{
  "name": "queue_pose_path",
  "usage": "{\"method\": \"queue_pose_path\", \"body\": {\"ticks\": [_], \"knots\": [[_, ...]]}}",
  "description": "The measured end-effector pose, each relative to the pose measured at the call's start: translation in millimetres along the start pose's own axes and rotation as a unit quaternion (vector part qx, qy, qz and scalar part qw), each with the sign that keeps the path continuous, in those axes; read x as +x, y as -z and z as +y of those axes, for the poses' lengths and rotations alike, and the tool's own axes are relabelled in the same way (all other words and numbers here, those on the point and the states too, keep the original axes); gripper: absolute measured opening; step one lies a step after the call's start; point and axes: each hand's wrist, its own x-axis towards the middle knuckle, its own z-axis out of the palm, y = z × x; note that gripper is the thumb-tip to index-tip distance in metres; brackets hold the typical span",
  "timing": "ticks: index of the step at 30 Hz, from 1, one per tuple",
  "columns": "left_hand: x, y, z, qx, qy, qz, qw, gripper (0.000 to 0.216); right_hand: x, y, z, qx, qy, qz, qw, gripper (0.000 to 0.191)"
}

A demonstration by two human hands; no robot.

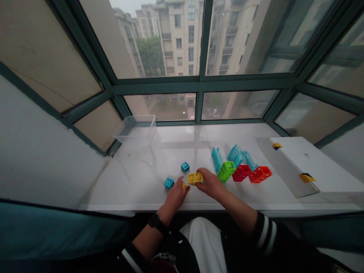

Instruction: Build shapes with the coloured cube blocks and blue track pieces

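Observation:
My right hand (211, 183) is closed on a yellow hollow block (195, 178) just above the white marble sill (142, 172). My left hand (175, 196) is curled beside it and pinches a small yellow piece (184, 186) at its fingertips. Two small blue cubes lie close by, one (168, 183) just left of my left hand and one (185, 167) a little farther back. To the right sit a green block (226, 171), a red block (241, 173) and an orange-red block (260, 174), with several light-blue ribbed pieces (235, 154) behind them.
A clear plastic bin (136, 129) stands at the back left of the sill. A white box lid (301, 163) with yellow tape tabs lies at the right. Green-framed windows (199, 85) close the sill at the back and both sides.

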Motion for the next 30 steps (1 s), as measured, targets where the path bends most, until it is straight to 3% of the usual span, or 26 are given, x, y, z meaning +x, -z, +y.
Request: {"method": "queue_pose_path", "body": {"ticks": [4, 10, 17, 21, 24, 30], "knots": [[21, -7, 1, 0.057, 0.037, -0.005, 0.998, 0.038, -5, 3, 7, 0.026, -0.024, 0.052, 0.998, 0.046], [46, -8, 19, 0.202, 0.022, -0.027, 0.979, 0.043, -19, 4, 11, 0.047, -0.049, 0.062, 0.996, 0.047], [47, -10, 27, 0.218, 0.005, -0.043, 0.975, 0.047, -24, -3, 13, 0.065, -0.059, 0.065, 0.994, 0.046], [44, 4, 17, 0.200, 0.000, -0.006, 0.980, 0.056, -26, -5, 16, 0.086, -0.062, 0.076, 0.991, 0.047], [51, 20, 11, 0.184, 0.004, 0.027, 0.982, 0.052, -28, -6, 18, 0.098, -0.071, 0.086, 0.989, 0.047], [74, 36, 10, 0.193, 0.005, 0.000, 0.981, 0.041, -26, -10, 23, 0.111, -0.093, 0.078, 0.986, 0.046]]}}
